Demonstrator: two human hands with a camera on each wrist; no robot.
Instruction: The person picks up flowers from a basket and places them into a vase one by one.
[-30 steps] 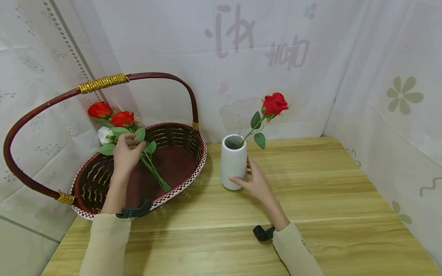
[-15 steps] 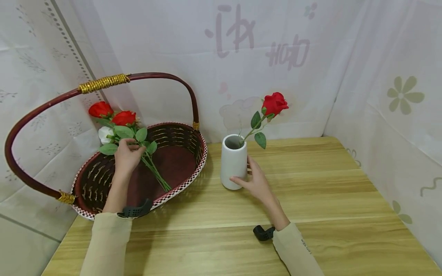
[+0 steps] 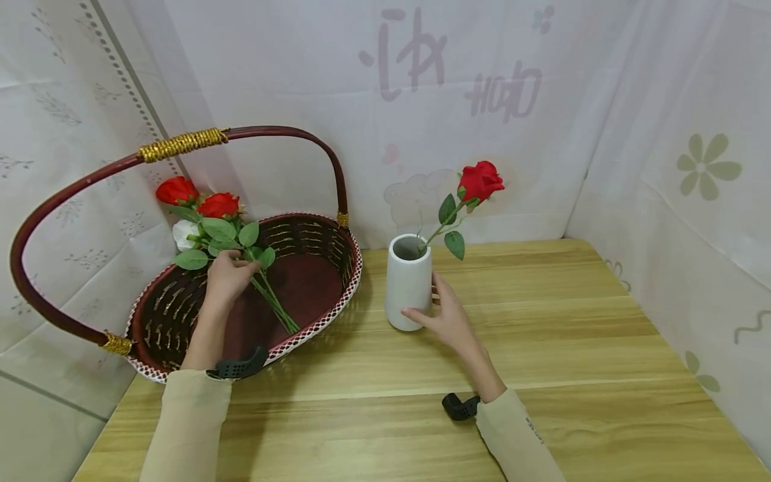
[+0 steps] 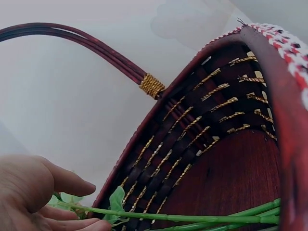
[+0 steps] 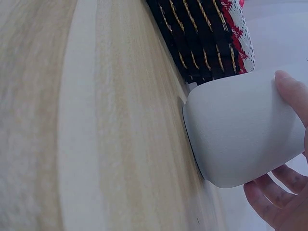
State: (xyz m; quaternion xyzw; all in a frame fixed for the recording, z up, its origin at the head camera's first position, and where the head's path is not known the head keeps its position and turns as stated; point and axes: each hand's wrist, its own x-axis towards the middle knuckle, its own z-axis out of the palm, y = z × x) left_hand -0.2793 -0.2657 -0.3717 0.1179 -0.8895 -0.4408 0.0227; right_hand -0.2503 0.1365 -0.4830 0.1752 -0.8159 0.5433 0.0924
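In the head view my left hand [image 3: 231,278] reaches into the basket [image 3: 313,278], among the leaves and green stems [image 3: 274,301] of several artificial roses. In the left wrist view a stem [image 4: 168,218] runs between my thumb and fingers, with a gap at the thumb. Two red roses [image 3: 220,205] and a white rose [image 3: 185,235] lie over the basket's far left rim. My right hand [image 3: 446,314] holds the white vase [image 3: 407,288] low on its right side, thumb in front, fingers partly hidden behind. A single red rose [image 3: 480,181] leans right out of the vase.
The basket's tall handle [image 3: 181,144] arches above my left hand. The vase stands upright on the wooden table [image 3: 542,335], right of the basket. Printed white curtains [image 3: 542,60] hang behind the table and on both sides.
My left hand has moved slightly right and down, lower among the leaves and stems. The right hand and the vase have stayed in place.
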